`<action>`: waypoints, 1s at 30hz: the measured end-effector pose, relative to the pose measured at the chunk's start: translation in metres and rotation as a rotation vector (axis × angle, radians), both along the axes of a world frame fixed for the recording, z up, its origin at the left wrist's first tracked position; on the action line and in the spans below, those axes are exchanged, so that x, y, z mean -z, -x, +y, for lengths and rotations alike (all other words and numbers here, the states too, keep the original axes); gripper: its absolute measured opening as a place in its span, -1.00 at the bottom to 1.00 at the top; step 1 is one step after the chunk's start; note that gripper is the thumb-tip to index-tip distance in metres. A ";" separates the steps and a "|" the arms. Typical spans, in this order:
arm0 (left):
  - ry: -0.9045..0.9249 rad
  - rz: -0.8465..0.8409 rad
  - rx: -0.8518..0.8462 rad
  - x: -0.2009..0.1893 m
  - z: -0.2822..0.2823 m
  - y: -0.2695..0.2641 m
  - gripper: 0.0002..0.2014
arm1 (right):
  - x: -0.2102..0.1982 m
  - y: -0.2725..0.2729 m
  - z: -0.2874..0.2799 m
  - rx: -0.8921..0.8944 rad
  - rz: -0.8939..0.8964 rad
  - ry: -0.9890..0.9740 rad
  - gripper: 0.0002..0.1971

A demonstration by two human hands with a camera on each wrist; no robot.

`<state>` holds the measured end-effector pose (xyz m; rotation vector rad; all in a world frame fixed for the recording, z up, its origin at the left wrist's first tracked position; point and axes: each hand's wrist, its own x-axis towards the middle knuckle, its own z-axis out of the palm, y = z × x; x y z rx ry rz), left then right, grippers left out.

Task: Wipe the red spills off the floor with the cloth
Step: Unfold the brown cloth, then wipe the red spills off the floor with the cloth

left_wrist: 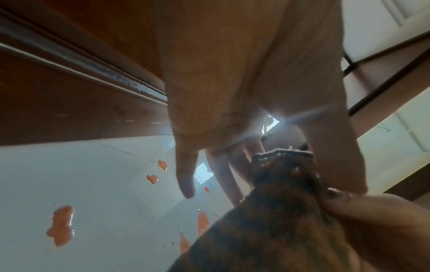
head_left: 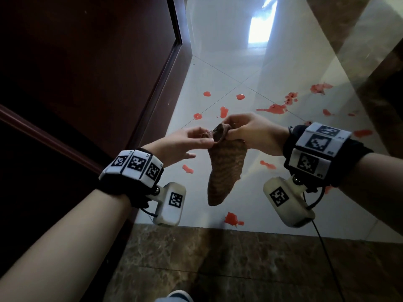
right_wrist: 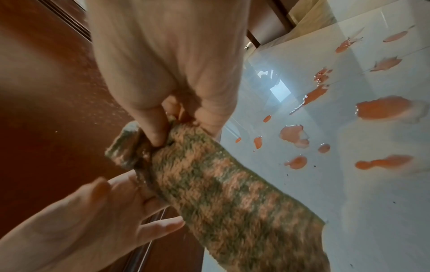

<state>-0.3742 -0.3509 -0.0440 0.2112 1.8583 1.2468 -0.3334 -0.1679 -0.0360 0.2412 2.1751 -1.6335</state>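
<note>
A brown knitted cloth [head_left: 226, 168] [left_wrist: 279, 211] [right_wrist: 221, 184] hangs in the air above the white tiled floor [head_left: 283, 205]. My right hand [head_left: 227, 128] [right_wrist: 184, 128] pinches its bunched top between thumb and fingers. My left hand [head_left: 207, 139] [left_wrist: 302, 165] pinches the top edge beside it with thumb and forefinger, the other fingers straight. Several red spills lie on the tiles: a large splash [head_left: 274, 109] [right_wrist: 384, 110] at the far right, a patch [head_left: 233, 219] below the cloth, and a small blob [head_left: 187, 168] [left_wrist: 61, 224] under my left hand.
A dark red wooden door [head_left: 87, 62] stands open along the left side. A brown marble strip [head_left: 218, 258] crosses the floor near me, and another brown border [head_left: 370, 62] runs on the right. A shoe tip [head_left: 174, 296] shows at the bottom edge.
</note>
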 end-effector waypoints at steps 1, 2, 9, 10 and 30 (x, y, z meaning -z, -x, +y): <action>-0.017 0.001 0.007 0.001 -0.002 -0.001 -0.78 | 0.003 0.000 0.000 0.006 -0.014 -0.008 -0.83; -0.037 0.004 0.004 0.003 -0.003 -0.001 -0.77 | 0.005 0.001 0.000 0.010 -0.023 -0.018 -0.85; 0.115 0.046 0.028 0.001 -0.015 -0.008 -0.82 | 0.015 -0.008 -0.010 -0.147 -0.158 -0.074 -0.85; 0.150 0.032 0.070 0.001 -0.018 -0.009 -0.82 | 0.017 -0.010 -0.013 -0.194 -0.195 -0.078 -0.87; 0.716 -0.011 0.060 0.103 -0.084 0.006 -0.85 | 0.137 0.014 -0.122 -0.347 0.007 -0.515 -0.75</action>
